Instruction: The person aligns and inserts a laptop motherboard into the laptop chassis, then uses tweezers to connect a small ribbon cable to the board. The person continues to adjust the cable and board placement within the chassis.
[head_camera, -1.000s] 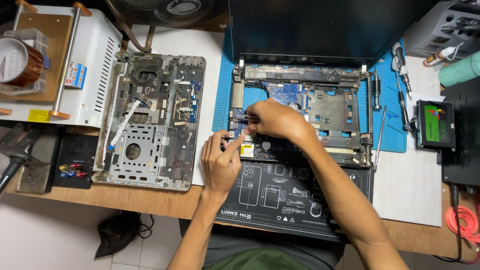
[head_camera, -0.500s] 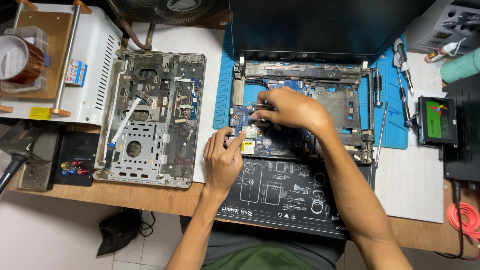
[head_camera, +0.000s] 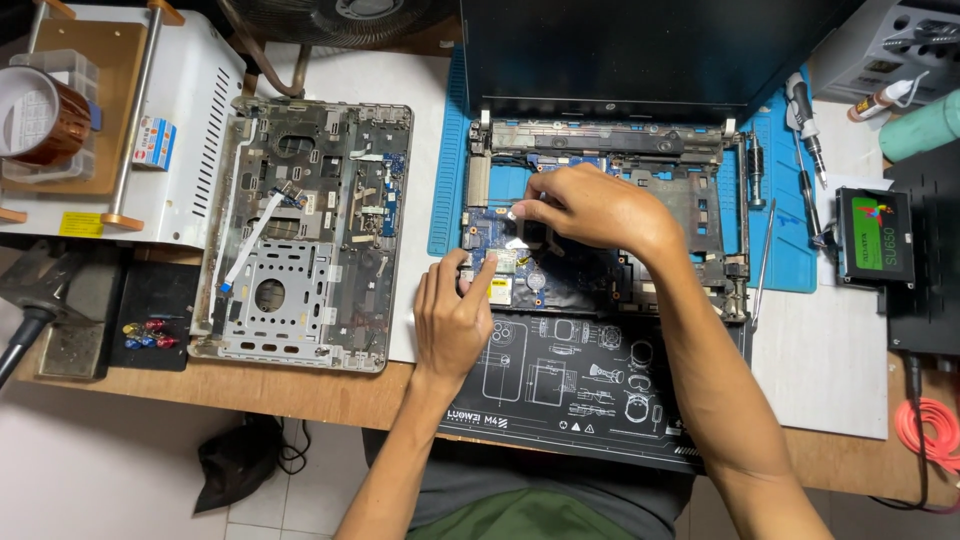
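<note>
Both hands work inside the opened laptop base (head_camera: 700, 200), which lies on a blue mat (head_camera: 445, 150) on the tabletop (head_camera: 300, 385); the left hand (head_camera: 455, 320) presses fingertips on the blue board (head_camera: 485, 232), fingers loosely curled, holding nothing visible; the right hand (head_camera: 600, 210) pinches something too small to tell; a removed cover (head_camera: 300, 230) lies just left; 1 drive (head_camera: 875, 238) sits far right.
</note>
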